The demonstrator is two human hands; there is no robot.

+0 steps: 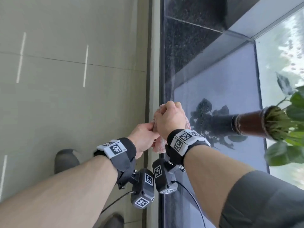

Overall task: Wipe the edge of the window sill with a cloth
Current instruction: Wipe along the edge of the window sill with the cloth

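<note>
The pink cloth (160, 145) sits bunched on the front edge of the dark window sill (189, 51). Your right hand (170, 119) is fisted around it; your left hand (144, 137) pinches its near side. A potted plant (256, 124) stands nearby.

Both hands meet at the sill (205, 99) edge near the centre. The right hand (170, 118) is closed on the pink cloth (160, 145), and the left hand (143, 137) pinches it at 7 o'clock. A potted plant (256, 122) stands at 3 o'clock on the sill.
</note>
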